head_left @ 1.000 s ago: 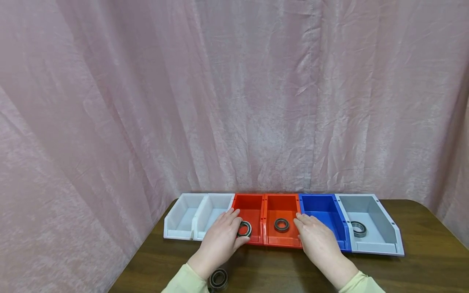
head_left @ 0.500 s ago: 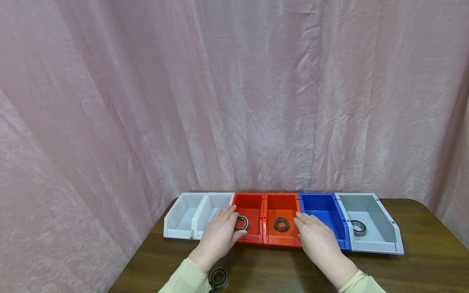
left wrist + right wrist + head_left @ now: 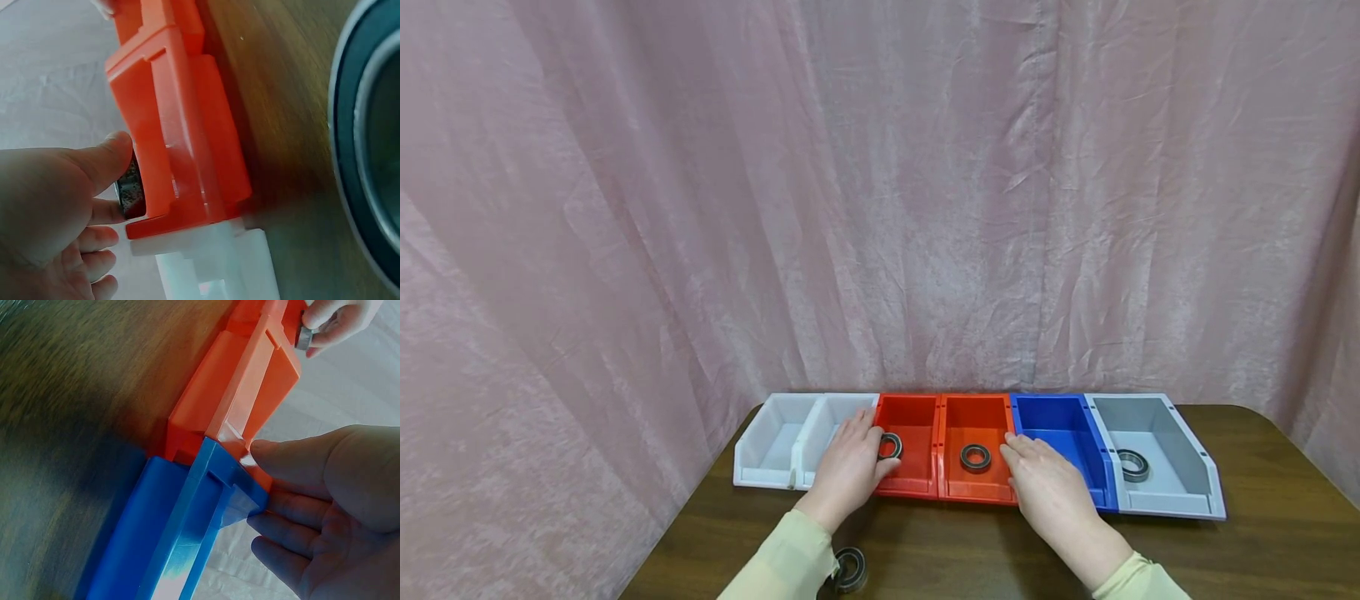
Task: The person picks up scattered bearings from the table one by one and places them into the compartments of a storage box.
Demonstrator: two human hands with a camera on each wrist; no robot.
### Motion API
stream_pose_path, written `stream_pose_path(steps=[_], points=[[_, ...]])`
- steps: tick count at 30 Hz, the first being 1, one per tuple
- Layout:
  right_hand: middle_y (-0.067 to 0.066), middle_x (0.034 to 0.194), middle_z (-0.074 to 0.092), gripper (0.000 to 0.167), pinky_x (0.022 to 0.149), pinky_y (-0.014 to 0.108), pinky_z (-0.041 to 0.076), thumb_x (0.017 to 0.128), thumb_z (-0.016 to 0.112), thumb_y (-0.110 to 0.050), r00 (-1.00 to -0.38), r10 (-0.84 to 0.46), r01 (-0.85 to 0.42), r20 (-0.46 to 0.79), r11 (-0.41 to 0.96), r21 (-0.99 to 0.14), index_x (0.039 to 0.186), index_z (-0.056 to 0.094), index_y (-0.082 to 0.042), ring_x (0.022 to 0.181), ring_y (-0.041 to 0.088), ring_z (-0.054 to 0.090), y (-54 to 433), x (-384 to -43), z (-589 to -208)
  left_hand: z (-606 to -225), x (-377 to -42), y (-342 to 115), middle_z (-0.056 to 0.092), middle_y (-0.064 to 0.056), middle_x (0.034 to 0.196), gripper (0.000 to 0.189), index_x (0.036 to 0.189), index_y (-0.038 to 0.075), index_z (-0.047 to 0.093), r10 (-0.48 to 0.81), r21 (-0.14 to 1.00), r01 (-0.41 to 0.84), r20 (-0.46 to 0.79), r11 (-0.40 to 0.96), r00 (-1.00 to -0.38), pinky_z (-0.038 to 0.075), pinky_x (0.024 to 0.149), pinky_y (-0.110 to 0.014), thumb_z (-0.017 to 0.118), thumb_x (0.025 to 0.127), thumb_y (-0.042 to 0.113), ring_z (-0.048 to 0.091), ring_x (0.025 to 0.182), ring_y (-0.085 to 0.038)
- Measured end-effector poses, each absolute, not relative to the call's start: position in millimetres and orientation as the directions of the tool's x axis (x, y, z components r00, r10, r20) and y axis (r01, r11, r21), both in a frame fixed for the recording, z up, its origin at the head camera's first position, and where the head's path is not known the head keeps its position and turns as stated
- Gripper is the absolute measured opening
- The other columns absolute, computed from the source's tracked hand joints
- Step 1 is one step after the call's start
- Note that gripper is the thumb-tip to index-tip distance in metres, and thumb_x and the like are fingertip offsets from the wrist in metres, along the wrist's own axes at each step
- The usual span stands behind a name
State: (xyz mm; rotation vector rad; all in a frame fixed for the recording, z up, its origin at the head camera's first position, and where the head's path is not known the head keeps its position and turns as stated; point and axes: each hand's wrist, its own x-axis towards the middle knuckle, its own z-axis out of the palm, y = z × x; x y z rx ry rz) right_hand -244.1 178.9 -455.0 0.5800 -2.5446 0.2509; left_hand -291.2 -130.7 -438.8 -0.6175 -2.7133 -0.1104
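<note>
Over the left red bin [image 3: 917,477], my left hand [image 3: 847,457] pinches a ball bearing [image 3: 130,190] between thumb and index finger. The bearing is tilted on edge at the bin's open front in the left wrist view; its other fingers [image 3: 100,265] are loosely bent. My right hand [image 3: 1048,483] holds nothing, its fingers [image 3: 284,534] nearly straight at the shared wall of the orange-red bin [image 3: 955,493] and the blue bin [image 3: 1063,446]. Inside the orange-red bin lies a second bearing [image 3: 975,469].
Two white bins [image 3: 767,477] stand at the row's left end. The grey bin [image 3: 1172,505] at the right end holds a bearing [image 3: 1138,477]. Another bearing [image 3: 860,575] lies on the wooden table [image 3: 940,558] beside my left sleeve. A pink curtain [image 3: 880,208] hangs behind.
My left hand has moved slightly up and to the left with the bearing, farther toward the back of the red bin. The right hand has stayed in place.
</note>
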Motion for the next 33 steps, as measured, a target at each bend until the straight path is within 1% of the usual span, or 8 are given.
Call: stream_pose_path(steps=[9,14,20,27,31,33], points=[[0.019,0.134,0.076,0.041,0.113,0.053,0.054,0.084,0.093,-0.005,-0.784,-0.351,-0.445,0.512,0.893,-0.069,0.122,0.079,0.002,0.127,0.038,0.071,178,-244,-455,-450,-310,-123,0.054,-0.029,0.160,0.054,0.130,-0.004,0.072,0.400,-0.038,0.410,0.325,0.911,-0.857,0.038,0.126,-0.057,0.084,0.100,0.040,0.049,0.152,-0.046],[0.019,0.135,0.075,0.041,0.113,0.053,0.054,0.085,0.093,-0.006,-0.790,-0.347,-0.439,0.505,0.895,-0.073,0.123,0.079,0.002,0.128,0.038,0.071,178,-245,-454,-454,-316,-116,0.054,-0.027,0.161,0.058,0.134,-0.004,0.071,0.412,-0.066,0.412,0.303,0.909,-0.859,0.038,0.127,-0.056,0.082,0.101,0.042,0.048,0.153,-0.043],[0.019,0.135,0.075,0.041,0.113,0.053,0.054,0.085,0.093,-0.007,-0.794,-0.346,-0.437,0.500,0.896,-0.073,0.123,0.079,0.002,0.128,0.038,0.071,179,-244,-455,-459,-321,-110,0.056,-0.025,0.160,0.057,0.132,-0.003,0.072,0.414,-0.103,0.401,0.279,0.910,-0.867,0.037,0.128,-0.055,0.082,0.101,0.043,0.047,0.154,-0.041],[0.019,0.136,0.075,0.042,0.114,0.053,0.053,0.086,0.093,-0.007,-0.800,-0.342,-0.430,0.493,0.900,-0.074,0.124,0.079,0.002,0.130,0.038,0.070,178,-243,-455,-460,-324,-102,0.055,-0.023,0.162,0.059,0.136,-0.003,0.071,0.414,-0.111,0.399,0.256,0.910,-0.874,0.034,0.129,-0.054,0.080,0.102,0.044,0.045,0.156,-0.040],[0.019,0.136,0.075,0.042,0.115,0.053,0.053,0.086,0.092,-0.007,-0.800,-0.344,-0.432,0.492,0.899,-0.073,0.125,0.079,0.002,0.130,0.038,0.070,178,-244,-454,-460,-326,-98,0.056,-0.022,0.161,0.057,0.134,-0.002,0.072,0.411,-0.118,0.394,0.262,0.912,-0.873,0.035,0.129,-0.054,0.081,0.101,0.044,0.046,0.156,-0.040],[0.019,0.136,0.075,0.042,0.115,0.053,0.053,0.086,0.092,-0.007,-0.801,-0.343,-0.431,0.491,0.900,-0.074,0.125,0.079,0.002,0.130,0.038,0.070,178,-244,-454,-462,-328,-97,0.057,-0.022,0.161,0.057,0.134,-0.001,0.072,0.410,-0.140,0.385,0.272,0.912,-0.871,0.036,0.129,-0.054,0.081,0.101,0.045,0.046,0.155,-0.040]])
